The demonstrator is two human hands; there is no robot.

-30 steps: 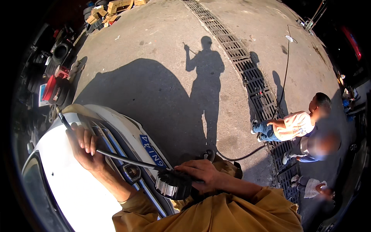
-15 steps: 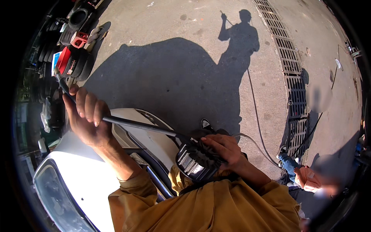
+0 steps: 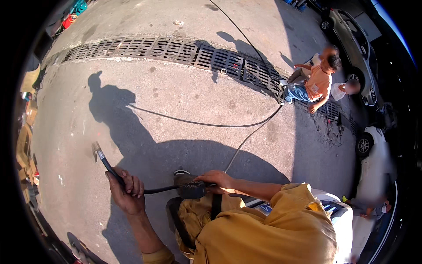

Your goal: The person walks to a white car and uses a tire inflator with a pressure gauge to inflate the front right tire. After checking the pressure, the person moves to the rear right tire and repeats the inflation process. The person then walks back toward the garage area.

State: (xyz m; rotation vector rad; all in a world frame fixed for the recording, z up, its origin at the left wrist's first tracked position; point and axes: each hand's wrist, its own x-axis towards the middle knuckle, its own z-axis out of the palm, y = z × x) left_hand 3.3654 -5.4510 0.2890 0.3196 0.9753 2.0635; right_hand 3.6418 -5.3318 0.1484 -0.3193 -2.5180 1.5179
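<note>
Left hand (image 3: 126,192): you have it wrapped around the hose (image 3: 161,189), gripping just below the metal tip (image 3: 100,154).
Metal tip: sticks out past your left fingers, up and left.
Hose: runs from your left hand across to the black device (image 3: 192,191).
Right hand (image 3: 221,181): you grip the black device at its right end.
Black device: just left of your right knuckles, apart from your left hand.
Ground (image 3: 220,99): a cable (image 3: 240,148) runs to the grate (image 3: 171,47).

Outdoor paved yard (image 3: 211,99), drain grating (image 3: 173,49), parked cars (image 3: 351,47)
</note>
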